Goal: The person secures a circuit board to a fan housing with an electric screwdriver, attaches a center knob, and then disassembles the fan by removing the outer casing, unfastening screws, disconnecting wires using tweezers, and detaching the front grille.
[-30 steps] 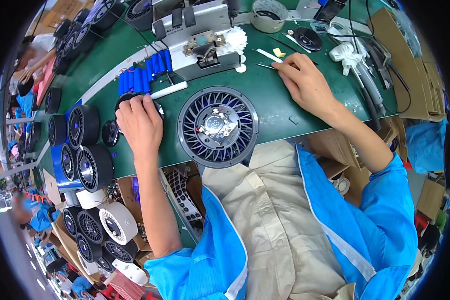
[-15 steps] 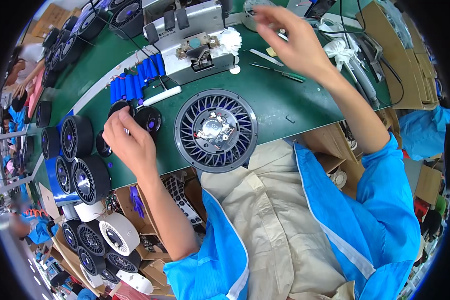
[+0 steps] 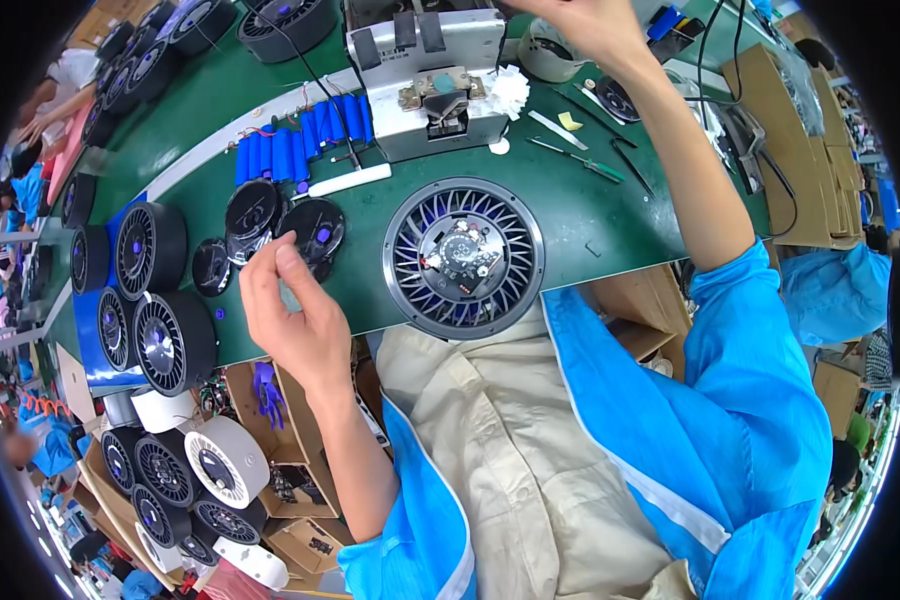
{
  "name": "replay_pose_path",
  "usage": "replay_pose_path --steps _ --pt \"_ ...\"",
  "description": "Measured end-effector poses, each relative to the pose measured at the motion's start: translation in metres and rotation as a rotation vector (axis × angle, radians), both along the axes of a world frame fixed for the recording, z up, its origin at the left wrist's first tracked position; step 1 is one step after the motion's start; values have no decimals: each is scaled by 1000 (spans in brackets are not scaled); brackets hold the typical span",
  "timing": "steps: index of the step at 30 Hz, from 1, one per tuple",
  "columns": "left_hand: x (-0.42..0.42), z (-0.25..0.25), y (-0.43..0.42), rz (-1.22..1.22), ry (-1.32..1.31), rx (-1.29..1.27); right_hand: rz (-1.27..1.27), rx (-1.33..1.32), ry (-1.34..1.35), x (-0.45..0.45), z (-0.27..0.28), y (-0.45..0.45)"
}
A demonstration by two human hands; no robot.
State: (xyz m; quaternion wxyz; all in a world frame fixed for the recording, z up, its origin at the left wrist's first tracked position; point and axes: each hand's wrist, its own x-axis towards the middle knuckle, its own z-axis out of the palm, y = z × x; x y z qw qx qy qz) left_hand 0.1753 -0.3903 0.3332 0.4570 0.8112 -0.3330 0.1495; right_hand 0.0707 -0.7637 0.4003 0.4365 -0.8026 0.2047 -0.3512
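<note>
Left hand (image 3: 300, 328): fingers loosely curled, thumb tip near forefinger tip (touching or not, cannot tell), near black discs (image 3: 315, 222), left of centre. Right hand (image 3: 598, 25): cut by top edge, fingers' state cannot tell; nearest a pale tub (image 3: 548, 55). Spoked wheel (image 3: 463, 256) flat at frame centre, by the table's (image 3: 570, 205) near edge. Farther out: green-handled screwdriver (image 3: 600, 169), upper right; blue cylinders (image 3: 305, 140), upper left.
</note>
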Motion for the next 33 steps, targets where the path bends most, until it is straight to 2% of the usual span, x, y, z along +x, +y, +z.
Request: replay_pose_path --steps 2,3,5,6,9,14,17,21,26,29,33 --pt "-4 -1 2 10 15 -24 -220 14 40 -11 27 23" --pt "-12 -1 4 -5 94 -65 -215 11 39 -13 26 26" --pt "-30 -3 4 -36 253 -147 0 163 -343 -18 18 29" --pt "-39 -6 3 -31 255 -147 5 164 -341 -19 15 35" --pt "-72 -15 -5 -230 461 -338 729 570 -727 -26 8 62" --pt "-102 -20 -19 -288 466 -321 563 781 -508 -50 30 110" --pt "-106 -26 -24 -279 470 -260 562 1086 -453 -45 38 122" --pt "-102 -29 -35 -257 469 -328 716 1032 -410 -36 28 124" --pt "-98 -26 -40 -313 568 -355 692 946 -365 -16 21 145" --pt "-96 -26 -43 -336 601 -367 887 703 -523 -4 -3 146" --pt "-97 -25 -43 -341 675 -393 758 539 -351 -1 -7 162"
